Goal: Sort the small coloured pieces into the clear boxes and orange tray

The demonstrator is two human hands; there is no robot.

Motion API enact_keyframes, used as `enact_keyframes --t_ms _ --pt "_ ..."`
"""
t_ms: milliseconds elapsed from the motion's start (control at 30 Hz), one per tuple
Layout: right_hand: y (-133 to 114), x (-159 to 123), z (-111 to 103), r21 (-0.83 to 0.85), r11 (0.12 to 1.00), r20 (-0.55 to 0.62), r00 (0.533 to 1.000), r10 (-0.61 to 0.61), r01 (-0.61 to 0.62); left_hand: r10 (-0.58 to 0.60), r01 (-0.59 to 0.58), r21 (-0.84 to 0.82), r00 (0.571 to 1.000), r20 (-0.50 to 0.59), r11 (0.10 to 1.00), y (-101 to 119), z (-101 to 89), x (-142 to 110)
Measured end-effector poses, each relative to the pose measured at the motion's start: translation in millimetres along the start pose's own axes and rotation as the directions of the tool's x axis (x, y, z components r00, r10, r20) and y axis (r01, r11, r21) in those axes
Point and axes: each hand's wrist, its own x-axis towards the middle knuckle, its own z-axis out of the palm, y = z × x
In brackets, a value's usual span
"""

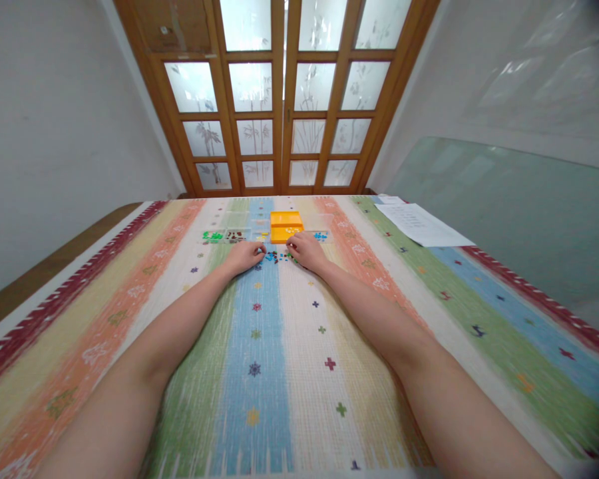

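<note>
Viewing remotely, I see pieces [212, 235] grouped by colour in boxes [286, 219] near the tabletop's [299, 332] far edge; a mixed pile [271, 257] remains between left hand [248, 257] and right hand [305, 250], fingers curled, grip and contents indiscernible.

Striped tablecloth [307, 372]; white paper [419, 223] on its right; wood-framed glass doors [279, 136] beyond.

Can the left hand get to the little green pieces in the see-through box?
Probably yes: the left hand is close by, and nothing big seems to stand between it and the green pieces.
</note>
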Motion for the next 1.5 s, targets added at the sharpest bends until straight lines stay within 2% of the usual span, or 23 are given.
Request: enact_keyframes --t_ms 400,767,1000,1500 --pt "-1.8 0.7 -1.9 -0.001 1.000 0.033 0.999 0.012 -0.012 -0.018 0.018 0.000 1.000 0.008 1.000 3.1 -0.8 -1.4" --pt "-1.5 1.4 0.6 -0.011 1.000 0.025 1.000 0.004 -0.004 0.050 -0.050 0.004 0.999 -0.006 0.999 3.5 4.1 0.4" --pt "-0.5 1.0 1.6 -0.002 1.000 0.032 0.999 0.011 -0.010 0.010 -0.010 0.010 1.000 0.022 1.000 7.2 -0.6 -1.6" --pt "-1.2 1.2 1.3 -0.002 1.000 0.037 0.999 0.005 -0.005 -0.048 0.049 0.021 0.998 -0.037 0.999 2.3 -1.3 -0.4"
